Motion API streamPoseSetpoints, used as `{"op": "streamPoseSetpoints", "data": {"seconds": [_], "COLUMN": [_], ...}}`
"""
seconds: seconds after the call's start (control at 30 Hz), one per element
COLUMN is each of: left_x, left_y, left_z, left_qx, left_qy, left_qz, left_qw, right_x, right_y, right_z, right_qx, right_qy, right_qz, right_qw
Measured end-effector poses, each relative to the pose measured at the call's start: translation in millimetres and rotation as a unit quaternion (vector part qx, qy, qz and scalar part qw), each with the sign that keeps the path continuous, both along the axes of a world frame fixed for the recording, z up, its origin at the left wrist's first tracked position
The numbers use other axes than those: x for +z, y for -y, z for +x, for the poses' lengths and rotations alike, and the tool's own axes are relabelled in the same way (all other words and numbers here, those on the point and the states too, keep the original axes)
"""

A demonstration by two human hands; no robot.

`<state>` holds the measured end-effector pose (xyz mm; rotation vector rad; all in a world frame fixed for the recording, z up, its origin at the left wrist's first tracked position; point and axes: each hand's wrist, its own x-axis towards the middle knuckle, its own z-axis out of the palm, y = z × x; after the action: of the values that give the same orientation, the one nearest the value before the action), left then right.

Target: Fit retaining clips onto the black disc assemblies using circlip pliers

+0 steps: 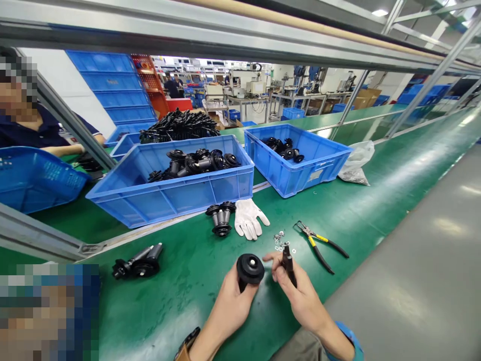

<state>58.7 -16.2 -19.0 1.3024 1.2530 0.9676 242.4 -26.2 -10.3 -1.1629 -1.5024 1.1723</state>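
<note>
My left hand is wrapped round a black flanged roller part, its disc end facing up with a pale shaft tip in the centre. Close beside it, my right hand grips a dark rod-shaped tool standing roughly upright; its forefinger points towards the disc. Just beyond the right hand lie several small metal retaining rings. Circlip pliers with black and yellow handles rest to the right. A white glove lies flat, next to some standing roller parts.
More roller parts lie at left on the green bench. Two blue bins hold black parts. A clear plastic bag sits by the right bin. Across the metal frame, a person sits at left.
</note>
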Motion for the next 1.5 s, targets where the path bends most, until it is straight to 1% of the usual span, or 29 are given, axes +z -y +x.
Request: {"op": "streamPoseSetpoints", "data": {"seconds": [0.07, 0.13, 0.27, 0.33, 0.4, 0.47, 0.53, 0.63, 0.67, 0.73, 0.83, 0.9, 1.0, 1.07, 1.13, 1.23, 1.33, 1.4, 1.5], "left_x": [-1.7, -2.8, -3.3, -3.4, -4.1, -5.4, -6.9, -8.3, -8.5, -9.1, -11.0, -12.4, -12.7, -11.2, -8.8, -6.3, -7.0, -8.1, -7.1], "left_y": [2.4, 3.7, 2.8, 2.0, 1.9, 2.3, 2.4, 1.2, 0.5, -1.0, -2.5, -2.6, -1.4, 0.0, 1.4, 2.7, 2.3, 1.5, 0.3], "left_z": [0.1, -0.5, -3.0, -3.3, -2.9, -2.5, -2.9, -5.5, -6.7, -9.4, -12.8, -13.6, -12.0, -9.9, -8.3, -8.1, -9.9, -10.8, -10.0], "left_qx": [-0.056, -0.074, -0.053, -0.05, -0.051, -0.058, -0.059, -0.051, -0.049, -0.046, -0.031, -0.031, -0.055, -0.068, -0.072, -0.072, -0.062, -0.054, -0.03], "left_qy": [-0.012, -0.036, -0.088, -0.094, -0.092, -0.093, -0.112, -0.175, -0.204, -0.277, -0.388, -0.433, -0.459, -0.465, -0.462, -0.447, -0.427, -0.391, -0.283], "left_qz": [0.04, 0.06, 0.068, 0.074, 0.082, 0.089, 0.095, 0.098, 0.1, 0.118, 0.188, 0.241, 0.29, 0.308, 0.325, 0.339, 0.328, 0.3, 0.229], "left_qw": [0.998, 0.995, 0.992, 0.992, 0.991, 0.99, 0.987, 0.978, 0.973, 0.953, 0.902, 0.868, 0.838, 0.827, 0.822, 0.825, 0.84, 0.869, 0.931], "right_x": [3.1, 1.6, -5.9, -7.4, -6.8, -5.3, -4.4, -4.5, -4.6, -4.4, -3.7, -3.2, -2.0, -0.6, 1.4, 5.6, 10.2, 12.1, 11.7], "right_y": [-6.3, -10.7, -10.1, -7.2, -4.6, -3.1, -2.6, -2.5, -2.6, -2.9, -4.2, -5.9, -9.9, -12.9, -15.2, -15.2, -9.6, -4.2, 3.0], "right_z": [-2.7, 0.2, 12.4, 14.3, 12.8, 11.3, 13.3, 21.3, 23.6, 25.2, 19.6, 13.6, 8.2, 8.7, 12.0, 19.1, 23.9, 24.7, 23.3], "right_qx": [0.023, 0.03, -0.012, -0.016, 0.004, 0.048, 0.059, 0.007, -0.004, 0.006, 0.033, 0.04, 0.068, 0.088, 0.096, 0.082, 0.064, 0.055, 0.042], "right_qy": [-0.049, -0.058, -0.065, -0.062, -0.052, -0.044, -0.052, -0.072, -0.07, -0.057, -0.065, -0.065, -0.055, -0.038, 0.015, 0.112, 0.138, 0.163, 0.242], "right_qz": [-0.006, -0.018, -0.058, -0.055, -0.037, -0.03, -0.029, -0.028, -0.028, -0.03, -0.036, -0.031, -0.02, -0.003, 0.003, -0.019, -0.023, -0.001, 0.067], "right_qw": [0.999, 0.998, 0.996, 0.996, 0.998, 0.997, 0.996, 0.997, 0.997, 0.998, 0.997, 0.997, 0.996, 0.995, 0.995, 0.99, 0.988, 0.985, 0.967]}}
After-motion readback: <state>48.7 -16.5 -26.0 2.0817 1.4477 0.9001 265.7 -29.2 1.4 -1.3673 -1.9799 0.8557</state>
